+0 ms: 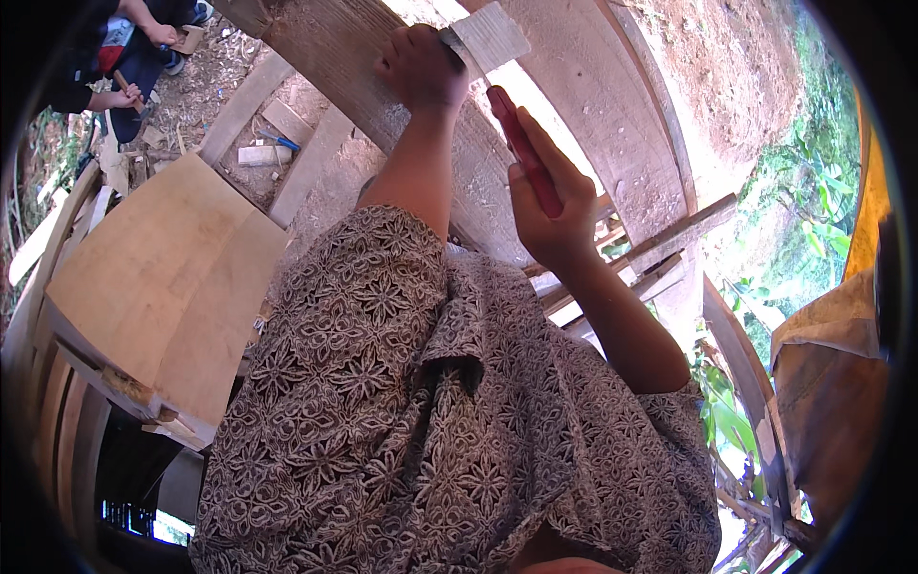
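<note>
My left hand (423,72) is closed around the near end of a small pale wood block (490,44), above a thick wooden plank (382,81). A dark edge shows between the hand and the block; what it is I cannot make out. My right hand (555,196) grips the red handle (526,153) of a slim hand tool. Its thin tip points up toward the block's lower edge. Whether the tip touches the wood I cannot tell, and the tool's exact kind is not clear.
A wide, curved board (612,105) lies to the right. On the left stands a pale wooden panel (172,277). Offcuts and a blue-handled tool (284,142) lie on the ground. At the far left, another person's hands (129,96) hold a wooden stick and a small piece.
</note>
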Motion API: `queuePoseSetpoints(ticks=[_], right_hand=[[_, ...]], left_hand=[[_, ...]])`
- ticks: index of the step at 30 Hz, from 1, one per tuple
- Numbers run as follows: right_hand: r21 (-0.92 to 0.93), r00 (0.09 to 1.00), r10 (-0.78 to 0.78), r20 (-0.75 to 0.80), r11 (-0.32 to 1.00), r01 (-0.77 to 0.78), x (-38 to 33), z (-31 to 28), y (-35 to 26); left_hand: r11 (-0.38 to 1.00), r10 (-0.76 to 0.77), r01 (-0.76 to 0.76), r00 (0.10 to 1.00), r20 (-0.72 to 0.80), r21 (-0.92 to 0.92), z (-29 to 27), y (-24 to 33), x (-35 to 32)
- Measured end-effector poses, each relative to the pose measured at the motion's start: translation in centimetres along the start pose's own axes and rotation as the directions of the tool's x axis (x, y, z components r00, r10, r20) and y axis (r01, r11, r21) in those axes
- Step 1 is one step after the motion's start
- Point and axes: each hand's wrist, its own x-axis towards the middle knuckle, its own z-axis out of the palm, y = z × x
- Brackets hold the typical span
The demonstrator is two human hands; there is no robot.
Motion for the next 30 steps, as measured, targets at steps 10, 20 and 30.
queuePoseSetpoints(ticks=[10, 20, 30], right_hand=[[0.043, 0.995, 0.1, 0.012, 0.994, -0.1, -5.1, -0.7, 16.8], [-0.012, 0.983, 0.185, 0.002, 0.983, -0.185, -11.5, -4.5, 10.0], [-0.107, 1.0, 0.018, 0.022, 0.994, -0.015, -3.6, -5.4, -2.2]], left_hand=[[0.99, 0.139, -0.123, 0.955, -0.263, 0.074, -0.1, -0.4, -0.8], [0.996, 0.044, -0.024, 0.967, -0.253, 0.084, -0.1, 0.1, -0.6], [0.986, 0.15, -0.12, 0.939, -0.309, 0.113, -0.5, -1.1, -0.7]])
